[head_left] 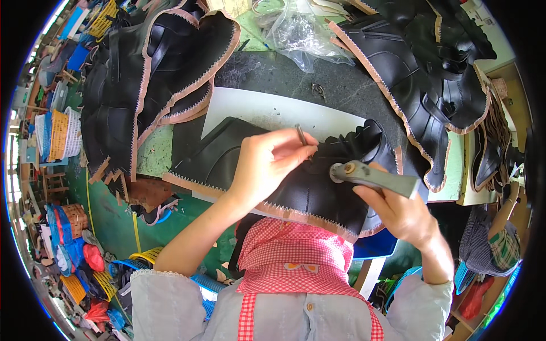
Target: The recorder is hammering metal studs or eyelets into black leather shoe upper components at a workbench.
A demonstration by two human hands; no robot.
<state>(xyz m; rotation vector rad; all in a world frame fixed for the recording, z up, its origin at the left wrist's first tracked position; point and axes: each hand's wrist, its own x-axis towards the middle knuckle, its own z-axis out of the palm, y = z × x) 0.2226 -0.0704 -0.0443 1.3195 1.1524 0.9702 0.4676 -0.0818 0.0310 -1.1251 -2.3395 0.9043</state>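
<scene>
We are pinching a slim metal punch (301,135) upright in the left hand (267,165) on the black leather piece (296,182) lying on the white board (256,111), while clenching the hammer (372,176) in the right hand (404,213), with stacked black pieces (165,74) apparently awaiting work.

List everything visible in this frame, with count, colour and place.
leather piece: one, black, pinked tan edge, under both hands
punch: one, thin metal, in left hand
hammer: one, grey, in right hand
white board: one, under the piece
leather stacks: two, black, upper left and upper right
plastic bag: one, clear, top centre
baskets: several, yellow, white, blue, left edge
apron: one, red check, bottom centre
left hand: centre
right hand: right of centre
</scene>
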